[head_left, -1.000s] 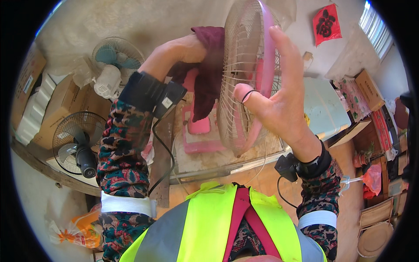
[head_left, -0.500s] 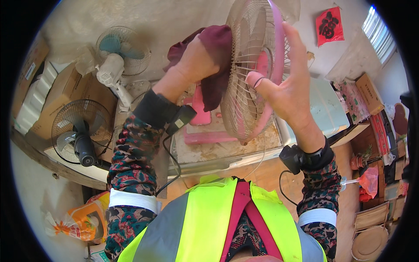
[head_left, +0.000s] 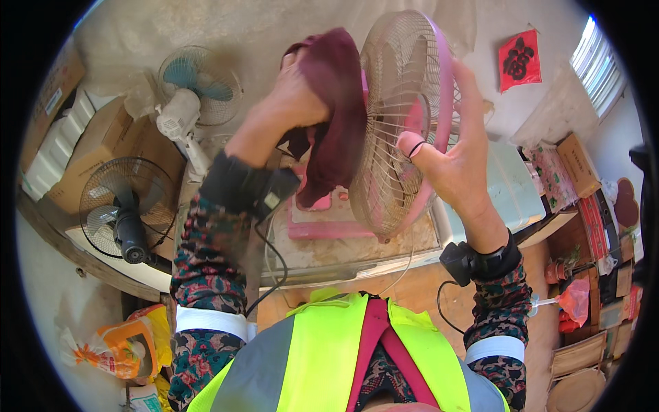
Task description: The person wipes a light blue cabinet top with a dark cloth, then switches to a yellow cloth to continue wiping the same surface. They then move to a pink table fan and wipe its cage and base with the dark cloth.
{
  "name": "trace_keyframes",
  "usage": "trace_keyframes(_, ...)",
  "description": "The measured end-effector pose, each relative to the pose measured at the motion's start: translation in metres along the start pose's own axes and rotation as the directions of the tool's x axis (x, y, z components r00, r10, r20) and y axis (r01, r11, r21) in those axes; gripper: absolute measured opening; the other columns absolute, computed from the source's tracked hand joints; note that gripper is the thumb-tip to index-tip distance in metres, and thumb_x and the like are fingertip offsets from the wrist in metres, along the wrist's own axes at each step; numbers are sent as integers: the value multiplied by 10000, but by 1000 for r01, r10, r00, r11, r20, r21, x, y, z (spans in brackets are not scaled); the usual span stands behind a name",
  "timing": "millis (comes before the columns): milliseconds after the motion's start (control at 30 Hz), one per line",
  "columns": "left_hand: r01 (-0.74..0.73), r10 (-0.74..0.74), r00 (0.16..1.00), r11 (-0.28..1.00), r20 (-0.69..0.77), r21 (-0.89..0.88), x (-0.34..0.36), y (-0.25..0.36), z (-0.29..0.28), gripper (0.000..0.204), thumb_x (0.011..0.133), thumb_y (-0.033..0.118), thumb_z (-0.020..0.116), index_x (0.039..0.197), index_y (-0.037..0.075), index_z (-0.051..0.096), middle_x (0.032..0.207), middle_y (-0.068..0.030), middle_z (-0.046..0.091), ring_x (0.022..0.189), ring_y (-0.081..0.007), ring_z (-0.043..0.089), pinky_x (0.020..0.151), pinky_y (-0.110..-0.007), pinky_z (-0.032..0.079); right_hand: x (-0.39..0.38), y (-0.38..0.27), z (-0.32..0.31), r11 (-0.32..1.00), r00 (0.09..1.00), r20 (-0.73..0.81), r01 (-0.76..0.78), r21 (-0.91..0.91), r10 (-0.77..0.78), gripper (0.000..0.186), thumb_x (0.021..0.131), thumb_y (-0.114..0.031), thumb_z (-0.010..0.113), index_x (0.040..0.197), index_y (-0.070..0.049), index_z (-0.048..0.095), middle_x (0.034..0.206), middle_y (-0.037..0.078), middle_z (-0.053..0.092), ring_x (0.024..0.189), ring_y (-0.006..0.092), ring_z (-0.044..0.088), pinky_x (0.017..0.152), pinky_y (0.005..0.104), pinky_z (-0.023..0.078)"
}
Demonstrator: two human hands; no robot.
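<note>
With our left hand (head_left: 292,96) pressing a dark red cloth (head_left: 334,113) against the raised pink fan's wire guard (head_left: 401,123) and our right hand (head_left: 456,161) gripping its rim above the table (head_left: 322,250), a hard push could bend the wires or snag the cloth.

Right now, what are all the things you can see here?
Pink fan: one, pink rim, pale wire grille, held up in the middle.
Cloth: one, dark red, pressed on the grille.
Other fans: two; a white one with teal blades upper left, a black one at left.
Cardboard boxes: several, brown, far left.
Plastic bag: one, orange, lower left.
Red paper hanging: one, on the wall.
Left hand: grip on the cloth.
Right hand: grip on the fan's rim.
</note>
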State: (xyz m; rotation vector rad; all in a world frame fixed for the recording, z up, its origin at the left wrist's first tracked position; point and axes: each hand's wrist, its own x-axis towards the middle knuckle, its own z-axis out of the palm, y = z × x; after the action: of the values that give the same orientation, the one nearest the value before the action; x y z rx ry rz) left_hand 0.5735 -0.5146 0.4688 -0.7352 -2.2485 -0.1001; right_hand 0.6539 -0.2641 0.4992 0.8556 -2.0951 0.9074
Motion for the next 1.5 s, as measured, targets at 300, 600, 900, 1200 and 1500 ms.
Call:
trace_keyframes(300, 118, -55, 987, 890, 154, -441, 31, -10, 35, 273, 749, 116, 661, 1014, 83, 718, 1023, -142, 702, 1016, -336, 659, 861, -396, 512, 1, 5, -1, 995, 994, -48, 93, -30, -94, 953, 629, -160, 820, 1463, -30, 376, 1441, 202, 447, 1343, 385, 407, 1123, 458, 327)
trace_keyframes(600, -63, -120, 925, 888, -362, -456, -43, 51, 36, 348, 740, 191, 735, 1075, 105, 696, 1042, -140, 690, 1021, -317, 652, 912, -410, 502, -3, 3, -8, 999, 999, 4, -53, -13, 53, 896, 701, -70, 725, 1502, -25, 327, 1409, 134, 487, 1270, 242, 508, 1058, 392, 432)
trace_keyframes(900, 174, -300, 954, 530, 9, -830, 8, 5, 23, 413, 864, 183, 734, 1226, 21, 616, 1188, -101, 651, 1090, -221, 602, 956, -324, 481, -6, 4, -6, 1000, 1000, 0, -2, 25, 2, 911, 684, -92, 756, 1496, -30, 348, 1429, 160, 463, 1308, 293, 464, 1089, 413, 392)
trace_keyframes(1200, 101, 25, 980, 792, 197, -602, 42, 11, 19, 401, 832, 192, 733, 1181, 21, 634, 1107, -153, 675, 1023, -274, 626, 918, -392, 487, -4, 7, -1, 993, 992, -57, 106, -57, -109, 921, 639, -149, 811, 1455, -27, 402, 1463, 211, 439, 1376, 391, 379, 1147, 467, 308)
trace_keyframes(1500, 55, -166, 962, 896, -219, -441, -46, 56, 47, 282, 761, 173, 739, 1023, 88, 675, 1015, -170, 676, 953, -334, 654, 868, -393, 519, -6, 4, -2, 999, 998, -21, -54, -1, 54, 896, 710, -94, 753, 1511, -63, 352, 1446, 133, 453, 1284, 266, 500, 1061, 399, 436)
